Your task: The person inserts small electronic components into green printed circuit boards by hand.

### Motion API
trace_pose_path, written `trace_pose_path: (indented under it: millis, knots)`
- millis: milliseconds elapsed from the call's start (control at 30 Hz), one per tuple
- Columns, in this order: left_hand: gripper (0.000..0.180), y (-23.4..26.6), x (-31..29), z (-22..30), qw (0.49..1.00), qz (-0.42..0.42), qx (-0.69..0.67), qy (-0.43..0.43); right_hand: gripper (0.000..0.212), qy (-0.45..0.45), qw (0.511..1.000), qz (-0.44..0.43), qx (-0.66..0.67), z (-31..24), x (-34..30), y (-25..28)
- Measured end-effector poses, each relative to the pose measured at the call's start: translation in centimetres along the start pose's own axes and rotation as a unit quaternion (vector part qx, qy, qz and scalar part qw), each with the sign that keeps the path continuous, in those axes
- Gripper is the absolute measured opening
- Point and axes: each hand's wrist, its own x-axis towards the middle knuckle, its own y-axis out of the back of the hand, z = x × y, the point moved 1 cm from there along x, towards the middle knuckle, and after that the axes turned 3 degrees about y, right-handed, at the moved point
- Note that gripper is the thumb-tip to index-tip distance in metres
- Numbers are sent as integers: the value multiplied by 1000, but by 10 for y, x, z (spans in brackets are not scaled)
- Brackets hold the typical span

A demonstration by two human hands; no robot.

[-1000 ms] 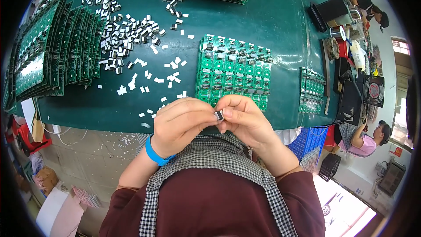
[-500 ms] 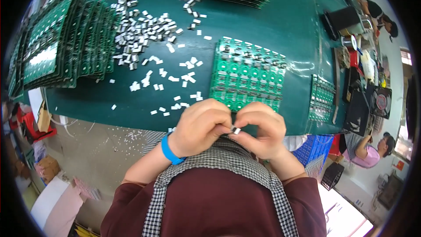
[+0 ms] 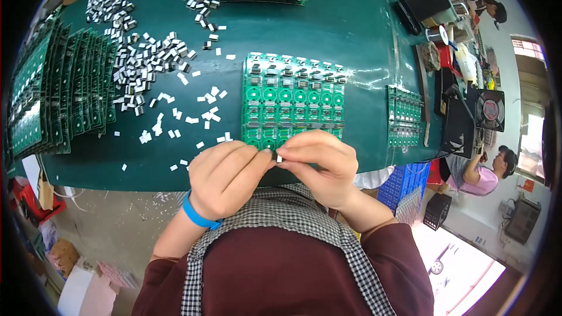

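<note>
Two hands pinch a tiny white part at the near edge of a green table.

The left hand (image 3: 225, 178) and right hand (image 3: 319, 164) meet fingertip to fingertip, both curled nearly closed around a small white rectangular component (image 3: 279, 158); most of it is hidden by the fingers. It sits just over the near edge of a green panel of circuit boards (image 3: 293, 99), whose lower rows the hands cover. Loose small white components (image 3: 175, 114) lie scattered to the left on the dark green tabletop (image 3: 363, 35).

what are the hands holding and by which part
A small white part, pinched at its ends between the fingertips of the left hand and right hand, above the green board.
</note>
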Motion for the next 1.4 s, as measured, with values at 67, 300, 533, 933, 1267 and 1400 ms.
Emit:
trace_pose_path:
  millis: [67,300,533,933,1267,1400]
  knots:
    - [20,1,2,-1,998,-12,47,-33,21,-6,1000,-7,-3,0,2,2]
    - [16,4,-3,-8,988,-2,-121,95,15,-158,984,27,73,4,5,12]
    - [9,45,-6,-69,914,30,288,285,15,18,934,-25,-355,47,27,69]
    - [10,50,-15,-75,911,-3,292,291,11,3,932,-44,-359,51,33,67]
    - [10,53,-13,-63,937,56,93,331,12,20,928,-35,-370,53,30,65]
    - [14,38,-7,-42,928,65,-114,348,12,32,930,-29,-366,55,30,65]
